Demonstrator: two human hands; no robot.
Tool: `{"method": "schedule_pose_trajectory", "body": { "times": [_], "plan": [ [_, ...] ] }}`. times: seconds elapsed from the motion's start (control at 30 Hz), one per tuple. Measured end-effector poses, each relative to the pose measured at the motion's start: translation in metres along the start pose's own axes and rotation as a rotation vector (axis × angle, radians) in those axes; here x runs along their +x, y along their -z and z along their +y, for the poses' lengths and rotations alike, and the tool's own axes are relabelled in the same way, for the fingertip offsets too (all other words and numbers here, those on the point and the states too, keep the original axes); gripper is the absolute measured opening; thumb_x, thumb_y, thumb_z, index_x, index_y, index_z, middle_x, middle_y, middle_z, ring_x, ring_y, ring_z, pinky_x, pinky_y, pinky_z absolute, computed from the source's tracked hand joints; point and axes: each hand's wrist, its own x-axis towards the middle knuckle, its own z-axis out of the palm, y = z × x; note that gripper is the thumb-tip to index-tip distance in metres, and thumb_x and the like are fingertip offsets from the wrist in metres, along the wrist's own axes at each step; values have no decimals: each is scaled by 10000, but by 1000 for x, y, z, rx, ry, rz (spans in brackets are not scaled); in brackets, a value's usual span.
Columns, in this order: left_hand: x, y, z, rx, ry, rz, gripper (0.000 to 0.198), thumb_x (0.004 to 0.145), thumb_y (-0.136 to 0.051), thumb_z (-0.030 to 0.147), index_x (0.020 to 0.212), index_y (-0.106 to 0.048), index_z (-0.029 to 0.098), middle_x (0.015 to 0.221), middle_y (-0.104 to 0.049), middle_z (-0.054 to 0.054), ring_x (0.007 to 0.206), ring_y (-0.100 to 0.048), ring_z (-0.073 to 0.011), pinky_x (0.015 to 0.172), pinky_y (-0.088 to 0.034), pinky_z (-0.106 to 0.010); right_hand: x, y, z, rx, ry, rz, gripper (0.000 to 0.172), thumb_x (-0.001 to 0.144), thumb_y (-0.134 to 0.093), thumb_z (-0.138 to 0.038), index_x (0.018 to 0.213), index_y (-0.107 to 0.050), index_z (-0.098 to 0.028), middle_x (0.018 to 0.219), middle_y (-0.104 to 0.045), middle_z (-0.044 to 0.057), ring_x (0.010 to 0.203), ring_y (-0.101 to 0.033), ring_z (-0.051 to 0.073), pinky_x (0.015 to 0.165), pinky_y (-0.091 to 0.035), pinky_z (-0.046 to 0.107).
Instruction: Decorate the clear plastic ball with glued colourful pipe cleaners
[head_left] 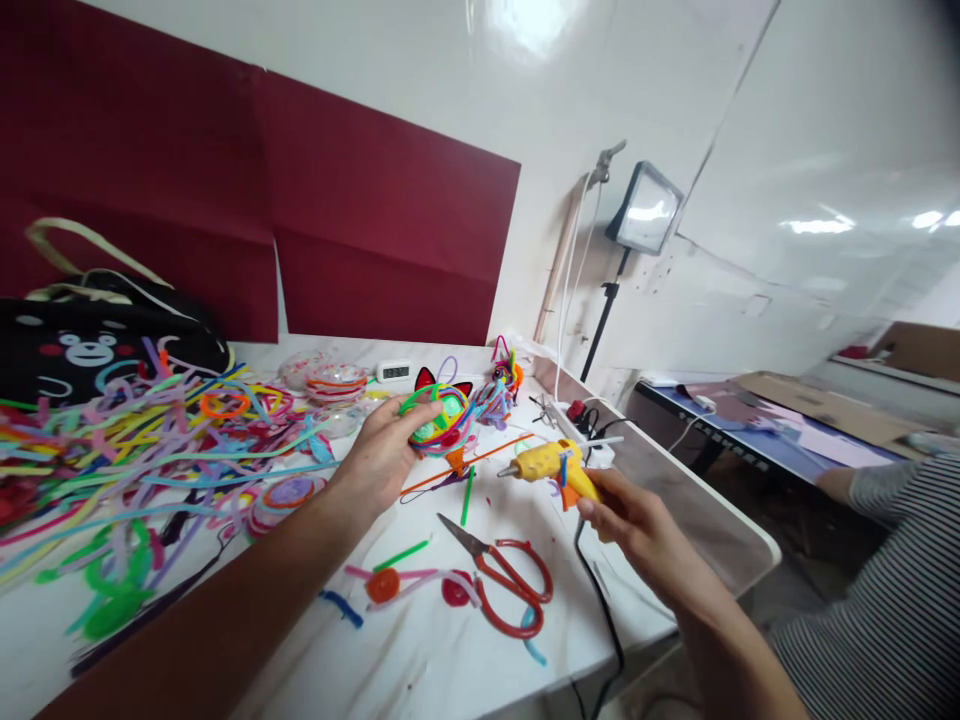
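My left hand (386, 445) is closed around a round craft piece of coiled pipe cleaners (446, 415), mostly green with pink and purple at its rim, held above the table. Dark red pointed ear shapes (425, 379) show just behind it. On the right, my right hand (626, 510) grips the handle of a yellow hot glue gun (551, 462), whose nozzle points left toward the craft piece, a short gap away. Below both hands lie red-handled scissors (510, 585), blades apart. Cut pipe cleaner pieces (405, 552) and small orange and red coils (383, 585) lie beside them.
A heap of colourful pipe cleaners (217, 430) covers the table's left side, before a black bag (97, 340). A small digital clock (394, 371) stands at the back. The glue gun's black cord (600, 590) hangs over the front edge. At right is a person in a striped sleeve (892, 570).
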Motion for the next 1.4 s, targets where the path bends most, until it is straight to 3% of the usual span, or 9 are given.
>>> {"method": "schedule_pose_trajectory", "body": {
  "times": [0.13, 0.27, 0.43, 0.6, 0.8, 1.23, 1.4],
  "plan": [
    [-6, -1, 3, -7, 10, -29, 180, 656, -774, 86, 816, -709, 137, 829, -764, -50, 808, -716, -189, 727, -561, -253, -15, -8, -21, 323, -68, -20, 415, 775, -746, -491, 1028, -662, -173, 832, -604, 17, 673, -496, 115, 550, -412, 205],
    [-10, -2, 2, -35, -12, -71, 143, 662, -774, 89, 783, -705, 118, 795, -756, -65, 734, -706, -177, 729, -564, -274, -24, -20, -29, 449, 6, 15, 365, 763, -792, -432, 984, -632, -189, 793, -631, 2, 624, -527, 99, 509, -423, 183],
    [-14, -3, 2, -20, 17, -108, 204, 662, -776, 89, 847, -695, 112, 869, -757, -77, 776, -711, -191, 763, -565, -298, -30, -35, -34, 416, 92, 114, 335, 779, -783, -395, 955, -615, -164, 696, -670, 15, 529, -555, 99, 428, -431, 175],
    [-20, -5, 3, 5, 35, -140, 242, 674, -768, 107, 901, -684, 113, 917, -757, -94, 841, -719, -228, 776, -577, -335, -30, -47, -36, 434, 187, 163, 265, 795, -773, -317, 961, -627, -171, 750, -740, 42, 600, -687, 137, 519, -558, 195],
    [-23, -6, 2, 2, 38, -150, 259, 677, -765, 100, 924, -686, 111, 943, -762, -109, 856, -723, -238, 760, -585, -336, -30, -53, -34, 396, 277, 224, 193, 825, -751, -250, 968, -640, -185, 823, -766, 49, 665, -730, 153, 607, -615, 212],
    [-24, -6, 0, -23, 37, -180, 240, 684, -767, 89, 914, -702, 114, 901, -764, -106, 773, -726, -226, 718, -584, -327, -31, -58, -26, 312, 276, 276, 239, 842, -729, -292, 1032, -633, -182, 904, -722, 66, 681, -710, 176, 592, -613, 270],
    [-23, -5, -2, -7, 32, -184, 274, 669, -778, 98, 926, -686, 123, 902, -760, -96, 766, -723, -220, 694, -585, -317, -32, -57, -17, 223, 258, 276, 246, 856, -712, -310, 1051, -626, -187, 882, -716, 65, 732, -709, 200, 656, -602, 309]
  ]
}}
